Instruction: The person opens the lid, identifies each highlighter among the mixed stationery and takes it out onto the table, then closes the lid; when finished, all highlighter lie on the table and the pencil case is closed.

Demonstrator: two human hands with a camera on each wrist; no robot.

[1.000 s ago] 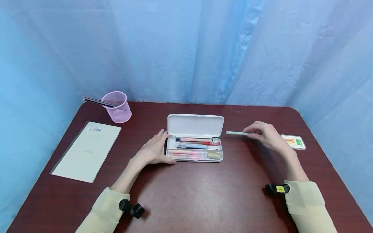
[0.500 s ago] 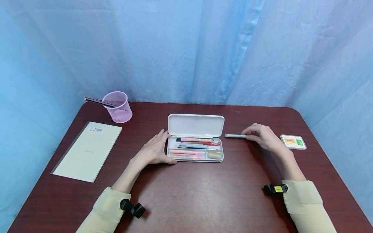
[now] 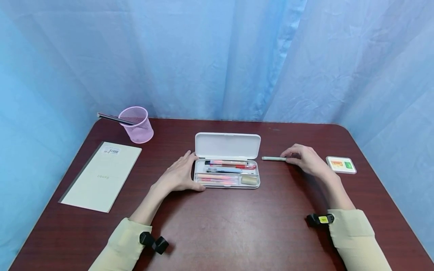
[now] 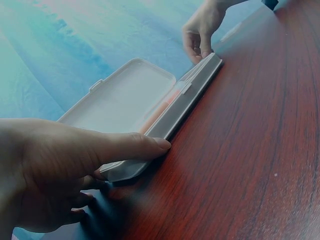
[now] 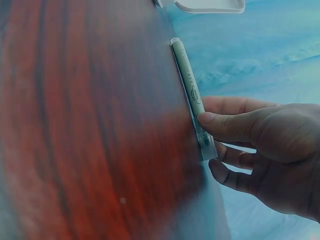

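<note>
A white pencil case (image 3: 228, 146) lies with its lid up at mid-table, holding several pens (image 3: 223, 170) and a beige block (image 3: 249, 180). My left hand (image 3: 179, 174) rests at the case's left end, its thumb along the front corner; in the left wrist view the thumb of the left hand (image 4: 75, 160) touches the case's edge (image 4: 192, 102). To the right of the case, my right hand (image 3: 306, 160) pinches the right end of a pale green pen (image 3: 272, 158). The right wrist view shows the pen (image 5: 187, 75) between thumb and fingers of the right hand (image 5: 275, 145), low at the tabletop.
A cream notebook (image 3: 101, 177) lies at the left. Behind it stands a pink mesh cup (image 3: 140, 131) with dark sticks (image 3: 112, 118) leaning out to the left. A small clear case with orange and green pieces (image 3: 341, 165) lies at the right. Blue curtains (image 3: 217, 60) hang behind the table.
My right hand has moved slightly down and toward the front with the pen, then stayed almost still. The left hand has kept its place at the case.
</note>
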